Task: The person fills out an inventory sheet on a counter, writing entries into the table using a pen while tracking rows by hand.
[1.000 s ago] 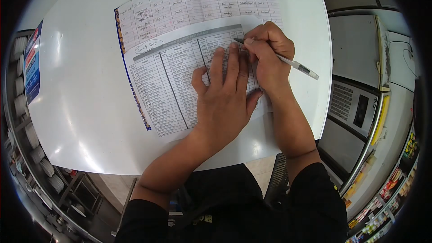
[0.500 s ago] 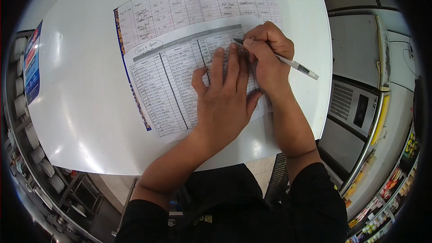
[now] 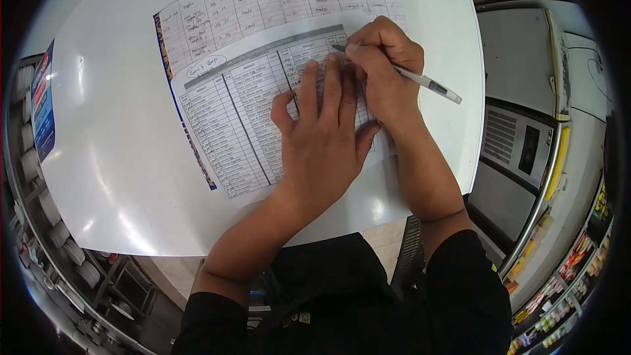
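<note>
My right hand (image 3: 388,69) grips a pen (image 3: 434,87) with a clear barrel and dark tip. The tip is at the upper right part of a printed product list (image 3: 243,118), a sheet ruled in columns with a grey header bar. Flat on that sheet lies my left hand (image 3: 322,125), its fingers spread and fingertips close to the pen tip. Handwriting in an oval marks the sheet's upper left corner. Under the sheet is an open ruled notebook (image 3: 217,16) filled with handwritten columns; the sheet covers its lower part.
Everything lies on a glossy white table (image 3: 112,158). A blue printed card (image 3: 45,105) stands at its left edge. Stacked plates (image 3: 59,233) sit on a rack at the left. To the right are a steel appliance (image 3: 519,144) and shelves of colourful packets (image 3: 559,296).
The view has shifted slightly, so the sheet and notebook appear a little higher and further left. Both hands keep their hold and nearly the same place on the sheet.
</note>
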{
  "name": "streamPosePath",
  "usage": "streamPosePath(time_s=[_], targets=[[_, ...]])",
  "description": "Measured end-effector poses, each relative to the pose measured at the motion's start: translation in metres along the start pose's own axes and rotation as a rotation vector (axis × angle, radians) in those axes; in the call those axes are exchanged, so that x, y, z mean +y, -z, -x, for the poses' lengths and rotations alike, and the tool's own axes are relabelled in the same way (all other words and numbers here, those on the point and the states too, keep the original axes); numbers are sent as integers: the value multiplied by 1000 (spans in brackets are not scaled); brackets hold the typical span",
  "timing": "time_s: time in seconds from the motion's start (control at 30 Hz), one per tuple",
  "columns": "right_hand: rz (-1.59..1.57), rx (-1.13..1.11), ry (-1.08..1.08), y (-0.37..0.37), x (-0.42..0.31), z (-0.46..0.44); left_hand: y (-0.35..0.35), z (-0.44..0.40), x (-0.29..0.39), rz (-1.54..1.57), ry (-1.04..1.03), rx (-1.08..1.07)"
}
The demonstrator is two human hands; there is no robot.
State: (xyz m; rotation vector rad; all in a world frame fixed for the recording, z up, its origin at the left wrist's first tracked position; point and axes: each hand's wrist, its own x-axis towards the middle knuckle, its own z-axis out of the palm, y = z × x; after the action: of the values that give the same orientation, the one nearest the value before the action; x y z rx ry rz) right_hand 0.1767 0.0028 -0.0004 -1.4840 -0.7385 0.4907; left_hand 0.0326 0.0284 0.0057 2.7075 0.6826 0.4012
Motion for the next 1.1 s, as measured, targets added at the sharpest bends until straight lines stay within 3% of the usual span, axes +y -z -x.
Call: streamPosePath(time_s=[1.1], targets=[[11, -5, -47, 7, 2, 0, -2, 0, -1, -23, -15, 7]])
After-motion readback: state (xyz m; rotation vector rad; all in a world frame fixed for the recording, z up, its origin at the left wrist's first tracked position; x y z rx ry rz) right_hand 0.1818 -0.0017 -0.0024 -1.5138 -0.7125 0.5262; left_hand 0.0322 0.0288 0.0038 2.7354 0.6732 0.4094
